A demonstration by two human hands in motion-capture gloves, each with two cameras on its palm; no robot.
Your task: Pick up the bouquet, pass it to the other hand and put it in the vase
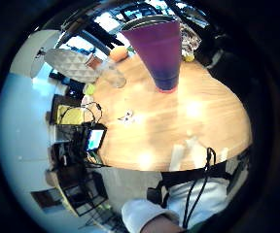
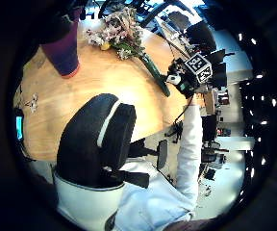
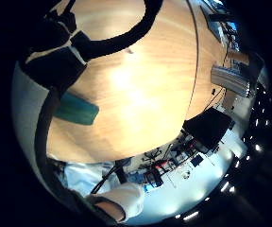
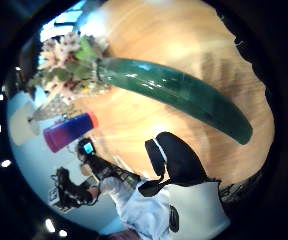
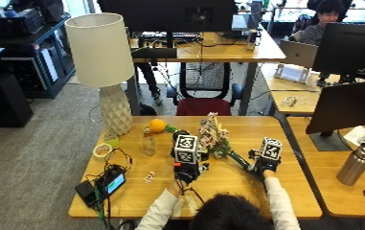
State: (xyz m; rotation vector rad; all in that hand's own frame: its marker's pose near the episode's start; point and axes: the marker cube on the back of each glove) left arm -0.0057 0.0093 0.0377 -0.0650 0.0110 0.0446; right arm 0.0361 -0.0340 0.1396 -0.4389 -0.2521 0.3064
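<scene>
The bouquet (image 5: 214, 136) lies on the wooden table (image 5: 143, 201), flowers toward the far side and its green wrapped stem (image 4: 184, 92) running to my right hand (image 5: 266, 165). That hand hovers over the stem's end (image 3: 77, 109), with its thumb (image 4: 176, 160) apart from the stem and its fingers curved but not closed round it. My left hand (image 5: 185, 171) is over the table's middle with nothing in it, its fingers (image 2: 97, 139) relaxed. The tall tapered vase (image 1: 162, 51) stands upright just beyond the left hand, mostly hidden behind it in the outside view.
A white lamp (image 5: 105, 57) stands at the table's far left, with an orange (image 5: 158, 125) and a clear bottle (image 5: 147, 141) beside it. A tape roll (image 5: 102, 150) and a small screen with cables (image 5: 108, 184) lie at the left edge.
</scene>
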